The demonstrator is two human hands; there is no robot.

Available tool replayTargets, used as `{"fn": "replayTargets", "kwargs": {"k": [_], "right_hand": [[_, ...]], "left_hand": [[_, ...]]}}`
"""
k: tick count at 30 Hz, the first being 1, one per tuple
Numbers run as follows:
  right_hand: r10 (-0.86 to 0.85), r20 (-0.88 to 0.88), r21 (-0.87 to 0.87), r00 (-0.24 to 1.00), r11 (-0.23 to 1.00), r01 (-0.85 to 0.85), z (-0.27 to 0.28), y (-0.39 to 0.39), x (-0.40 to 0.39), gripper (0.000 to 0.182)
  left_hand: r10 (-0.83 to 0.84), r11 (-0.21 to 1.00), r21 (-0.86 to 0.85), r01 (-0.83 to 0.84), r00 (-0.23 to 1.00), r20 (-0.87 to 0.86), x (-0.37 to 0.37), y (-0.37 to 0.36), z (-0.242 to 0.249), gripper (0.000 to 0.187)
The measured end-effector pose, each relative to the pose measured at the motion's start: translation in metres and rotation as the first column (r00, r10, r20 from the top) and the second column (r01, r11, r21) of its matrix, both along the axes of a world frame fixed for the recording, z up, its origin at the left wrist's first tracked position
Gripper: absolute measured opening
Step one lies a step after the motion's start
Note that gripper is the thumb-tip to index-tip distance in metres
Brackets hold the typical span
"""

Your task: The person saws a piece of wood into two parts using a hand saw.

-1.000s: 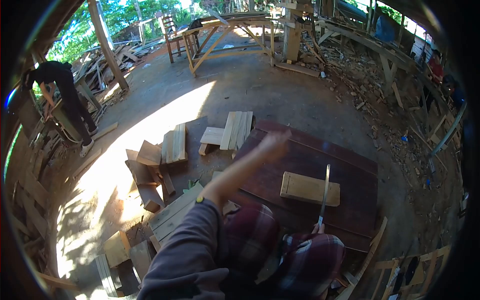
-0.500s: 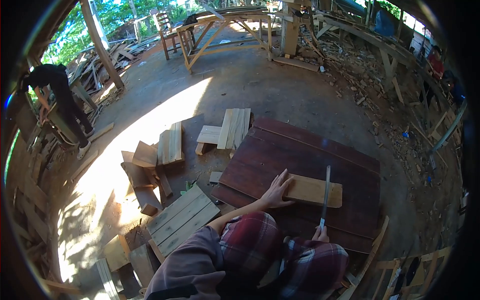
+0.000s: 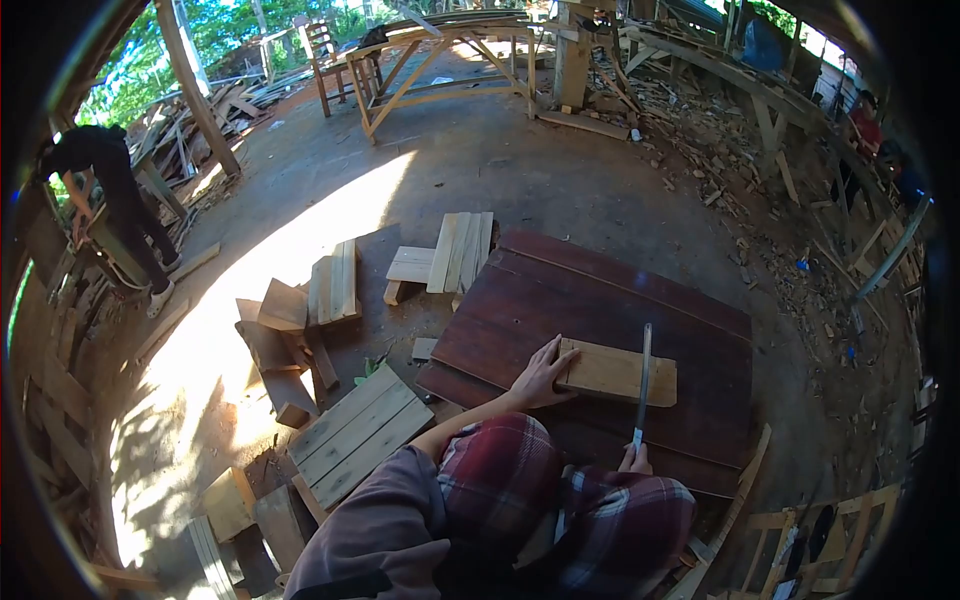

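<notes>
Now pressing flat, left hand (image 3: 541, 373) pins the plank (image 3: 617, 372); right hand (image 3: 634, 460) grips a saw (image 3: 641, 385) whose blade could slip toward those spread fingers.

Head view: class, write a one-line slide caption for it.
Left hand steadies a pale board on a dark panel; right hand holds a saw across it.

Your right hand (image 3: 634, 460) is mostly hidden behind your plaid-clad knee (image 3: 620, 520), so you can't tell how it grips the long narrow metal blade (image 3: 642, 380). Left of the knee, your left hand (image 3: 540, 374) covers the near-left corner of the pale rectangular wooden board (image 3: 618, 371).
</notes>
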State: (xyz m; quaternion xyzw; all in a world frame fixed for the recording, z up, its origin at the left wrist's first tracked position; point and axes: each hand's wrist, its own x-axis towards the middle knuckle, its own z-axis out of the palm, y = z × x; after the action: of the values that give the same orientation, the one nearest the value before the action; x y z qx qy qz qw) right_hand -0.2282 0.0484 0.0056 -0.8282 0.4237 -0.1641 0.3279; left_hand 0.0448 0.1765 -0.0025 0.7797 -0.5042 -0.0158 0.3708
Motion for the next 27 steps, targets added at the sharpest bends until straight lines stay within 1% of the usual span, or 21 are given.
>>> {"fn": "replayTargets", "kwargs": {"k": [5, 8, 11, 14, 17, 20, 27], "right_hand": [[-0.005, -0.023, 0.011, 1.000, 1.000, 0.005, 0.001, 0.000, 0.000, 0.032], [-0.011, -0.039, 0.020, 0.999, 1.000, 0.012, 0.002, 0.001, 0.000, 0.032], [-0.038, -0.060, 0.026, 0.997, 0.999, 0.040, 0.012, 0.007, 0.002, 0.033], [-0.046, -0.028, -0.004, 0.999, 0.999, 0.046, 0.006, 0.006, 0.002, 0.034], [-0.048, -0.069, -0.018, 0.996, 0.999, 0.047, 0.010, 0.007, 0.002, 0.035], [-0.038, -0.065, 0.017, 0.997, 0.999, 0.039, 0.018, 0.010, 0.002, 0.035], [-0.031, -0.043, 0.007, 0.999, 0.999, 0.031, 0.010, 0.008, 0.001, 0.034]], "left_hand": [[0.004, 1.000, 0.000, -0.004, 1.000, 0.020, 0.000, -0.001, -0.002, 0.090], [0.026, 1.000, 0.004, -0.027, 0.997, 0.074, -0.001, 0.000, 0.000, 0.089], [0.036, 0.999, 0.006, -0.037, 0.995, 0.091, -0.002, 0.001, 0.003, 0.089], [0.036, 0.999, 0.007, -0.036, 0.996, 0.076, -0.003, 0.000, 0.002, 0.088], [0.032, 0.999, 0.005, -0.033, 0.996, 0.077, -0.002, 0.000, 0.001, 0.088], [0.034, 0.999, 0.000, -0.034, 0.996, 0.083, -0.002, 0.001, 0.002, 0.088], [0.033, 0.999, 0.007, -0.034, 0.997, 0.076, -0.003, 0.001, 0.002, 0.088]]}}
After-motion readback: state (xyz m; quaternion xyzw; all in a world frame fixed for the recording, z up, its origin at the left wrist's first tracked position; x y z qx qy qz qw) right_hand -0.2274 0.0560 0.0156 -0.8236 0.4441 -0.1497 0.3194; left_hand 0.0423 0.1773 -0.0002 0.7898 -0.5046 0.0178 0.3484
